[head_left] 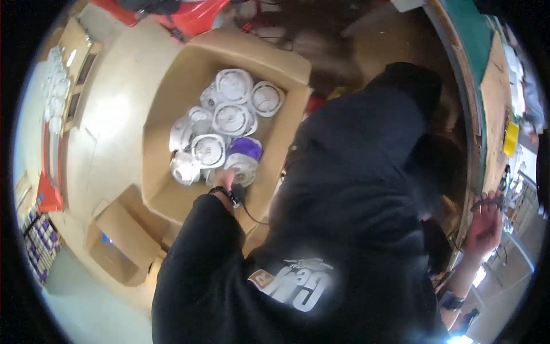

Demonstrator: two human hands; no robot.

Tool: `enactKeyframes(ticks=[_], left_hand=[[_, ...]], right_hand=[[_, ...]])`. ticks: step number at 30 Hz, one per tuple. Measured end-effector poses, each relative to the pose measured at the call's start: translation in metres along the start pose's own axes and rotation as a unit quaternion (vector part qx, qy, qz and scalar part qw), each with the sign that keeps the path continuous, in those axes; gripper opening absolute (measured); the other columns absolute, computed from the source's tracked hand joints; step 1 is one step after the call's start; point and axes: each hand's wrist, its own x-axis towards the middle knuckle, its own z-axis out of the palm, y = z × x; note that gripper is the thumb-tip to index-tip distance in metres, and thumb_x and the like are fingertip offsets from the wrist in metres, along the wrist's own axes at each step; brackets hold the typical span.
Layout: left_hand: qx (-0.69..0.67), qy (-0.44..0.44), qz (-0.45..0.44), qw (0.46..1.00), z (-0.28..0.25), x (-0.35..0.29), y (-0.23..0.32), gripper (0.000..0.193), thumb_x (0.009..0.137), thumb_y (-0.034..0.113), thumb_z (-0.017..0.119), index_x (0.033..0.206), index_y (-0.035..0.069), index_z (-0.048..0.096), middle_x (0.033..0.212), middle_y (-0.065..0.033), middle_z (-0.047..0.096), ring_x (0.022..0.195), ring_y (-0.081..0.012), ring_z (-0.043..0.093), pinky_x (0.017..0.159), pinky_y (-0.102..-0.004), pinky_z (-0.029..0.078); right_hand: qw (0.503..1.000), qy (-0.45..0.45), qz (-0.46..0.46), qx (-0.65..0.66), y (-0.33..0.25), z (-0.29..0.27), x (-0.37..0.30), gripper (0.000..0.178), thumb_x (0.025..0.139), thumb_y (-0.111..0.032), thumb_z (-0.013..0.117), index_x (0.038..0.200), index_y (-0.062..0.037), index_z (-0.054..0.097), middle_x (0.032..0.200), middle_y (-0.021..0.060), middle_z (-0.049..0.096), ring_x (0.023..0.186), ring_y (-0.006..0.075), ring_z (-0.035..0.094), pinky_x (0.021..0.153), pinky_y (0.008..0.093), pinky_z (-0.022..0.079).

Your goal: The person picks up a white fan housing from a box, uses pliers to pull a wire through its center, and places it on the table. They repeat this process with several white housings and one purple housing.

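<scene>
My left hand (228, 179), with a dark strap round its wrist, reaches into a large cardboard box (166, 97). It grips the near edge of a round white plastic part with a purple band (245, 149); most of its fingers are hidden. Several similar white plastic parts (232, 118) with round ribbed faces lie piled beside and beyond it. Out at the far right, my right hand (486, 229) is at the edge of a workbench. Its fingers curl by a dark, thin thing that I cannot make out. A dark band circles that wrist too.
A smaller open cardboard box (123, 243) stands left of the large one. A red plastic chair (197, 17) is beyond it. White parts line a rack (71, 74) at the far left. The workbench edge (467, 74) runs along the right, with a yellow object (511, 139) on it.
</scene>
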Motion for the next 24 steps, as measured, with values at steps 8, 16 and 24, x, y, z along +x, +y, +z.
enactKeyframes(ticks=[8, 16, 24], left_hand=[[-0.419, 0.078, 0.263, 0.866, -0.049, 0.017, 0.031, 0.048, 0.086, 0.037, 0.07, 0.106, -0.005, 0.061, 0.11, -0.0175, 0.066, 0.096, -0.0355, 0.066, 0.089, -0.047, 0.052], [-0.088, 0.067, 0.139, 0.984, -0.124, -0.039, 0.105, 0.047, 0.085, 0.033, 0.072, 0.113, -0.003, 0.06, 0.112, -0.0168, 0.065, 0.102, -0.0298, 0.062, 0.094, -0.0426, 0.048], [0.061, 0.168, 0.012, 0.984, -0.213, -0.133, 0.133, 0.057, 0.08, 0.028, 0.076, 0.124, -0.001, 0.055, 0.115, -0.0175, 0.063, 0.109, -0.0258, 0.059, 0.096, -0.0408, 0.046]], right_hand=[[0.996, -0.011, 0.009, -0.085, 0.023, 0.075, 0.009, 0.044, 0.093, -0.025, 0.058, 0.127, 0.0012, 0.048, 0.114, 0.0145, 0.06, 0.106, 0.0275, 0.061, 0.096, 0.0449, 0.05], [0.995, 0.0, 0.043, 0.09, 0.036, 0.046, 0.005, 0.046, 0.093, -0.019, 0.06, 0.133, -0.0023, 0.046, 0.119, 0.0156, 0.059, 0.114, 0.0258, 0.059, 0.096, 0.0443, 0.051], [0.888, -0.158, 0.127, 0.412, 0.017, 0.035, 0.004, 0.043, 0.092, -0.026, 0.052, 0.131, -0.0072, 0.05, 0.126, 0.0128, 0.057, 0.12, 0.0275, 0.053, 0.099, 0.0559, 0.045]])
